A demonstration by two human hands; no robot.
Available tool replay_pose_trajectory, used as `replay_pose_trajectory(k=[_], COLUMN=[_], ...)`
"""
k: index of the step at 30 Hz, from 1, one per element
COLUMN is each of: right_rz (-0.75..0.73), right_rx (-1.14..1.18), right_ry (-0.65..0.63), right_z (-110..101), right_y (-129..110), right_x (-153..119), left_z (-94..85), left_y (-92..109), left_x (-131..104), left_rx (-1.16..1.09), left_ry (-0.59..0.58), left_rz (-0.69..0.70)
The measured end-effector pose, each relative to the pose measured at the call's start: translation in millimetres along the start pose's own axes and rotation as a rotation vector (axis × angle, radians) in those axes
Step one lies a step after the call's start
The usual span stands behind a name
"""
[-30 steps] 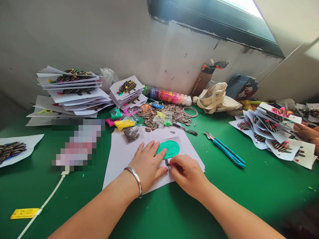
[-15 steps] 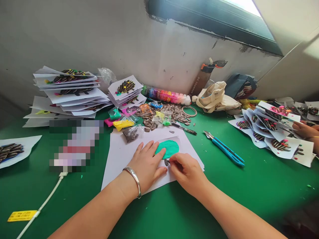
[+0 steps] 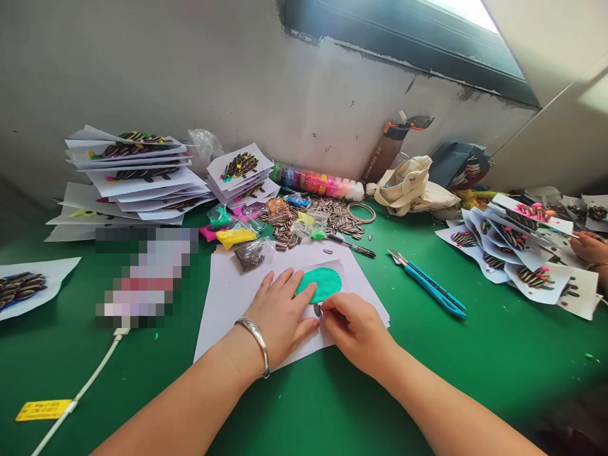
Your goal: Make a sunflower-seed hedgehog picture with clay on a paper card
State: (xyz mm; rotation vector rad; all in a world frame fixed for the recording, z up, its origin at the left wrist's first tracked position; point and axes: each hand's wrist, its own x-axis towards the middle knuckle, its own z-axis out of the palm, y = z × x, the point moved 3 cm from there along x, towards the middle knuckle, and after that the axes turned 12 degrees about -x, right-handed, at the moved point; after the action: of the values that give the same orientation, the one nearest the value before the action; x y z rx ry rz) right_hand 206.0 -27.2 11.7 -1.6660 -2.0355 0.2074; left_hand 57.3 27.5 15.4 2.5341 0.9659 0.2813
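Observation:
A flat oval of turquoise modelling clay (image 3: 323, 284) lies on a small white sheet, on top of larger white paper (image 3: 223, 304). My left hand (image 3: 284, 310) rests flat on the paper with fingers spread, its index fingertip at the clay's left edge. A dark sunflower seed (image 3: 317, 310) sticks out below the clay's lower edge. Right beside it my right hand (image 3: 357, 326) is closed in a pinch on another sunflower seed, mostly hidden by the fingertips, at the clay's lower right edge.
Loose sunflower seeds (image 3: 337, 214), bags of coloured clay (image 3: 236, 235) and a pen (image 3: 351, 245) lie behind the paper. A blue utility knife (image 3: 427, 285) is at the right. Stacked seed pictures (image 3: 137, 190) stand back left; another person's hand (image 3: 589, 248) is far right.
My hands hold nearly the same pose; my right fingertips have shifted very slightly at the clay's lower edge. The other person's hand at the far right has moved a little right.

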Motion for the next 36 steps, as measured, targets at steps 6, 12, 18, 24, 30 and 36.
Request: replay_pose_trajectory(k=[6, 12, 18, 24, 30, 36], right_rz=[-0.032, -0.008, 0.030, -0.032, 0.040, 0.017], right_rx=[-0.024, -0.020, 0.021, 0.005, -0.024, 0.018], right_ry=[-0.006, 0.021, 0.052, 0.010, 0.001, -0.020], right_z=[1.1, 1.1, -0.6, 3.8, 5.0, 4.2], right_y=[0.3, 1.2, 0.8, -4.9, -4.2, -5.2], right_x=[-0.9, -1.2, -1.2, 1.2, 3.5, 2.0], left_z=[-1.0, -0.9, 0.0, 1.3, 1.9, 2.3], left_y=[0.6, 0.7, 0.4, -0.8, -0.9, -1.4], left_x=[0.5, 0.7, 0.0, 0.5, 0.8, 0.6], left_rx=[-0.005, 0.010, 0.006, 0.015, 0.030, 0.030], left_ry=[0.000, -0.004, 0.005, 0.002, 0.002, 0.008], left_rz=[-0.005, -0.001, 0.000, 0.000, 0.001, 0.002])
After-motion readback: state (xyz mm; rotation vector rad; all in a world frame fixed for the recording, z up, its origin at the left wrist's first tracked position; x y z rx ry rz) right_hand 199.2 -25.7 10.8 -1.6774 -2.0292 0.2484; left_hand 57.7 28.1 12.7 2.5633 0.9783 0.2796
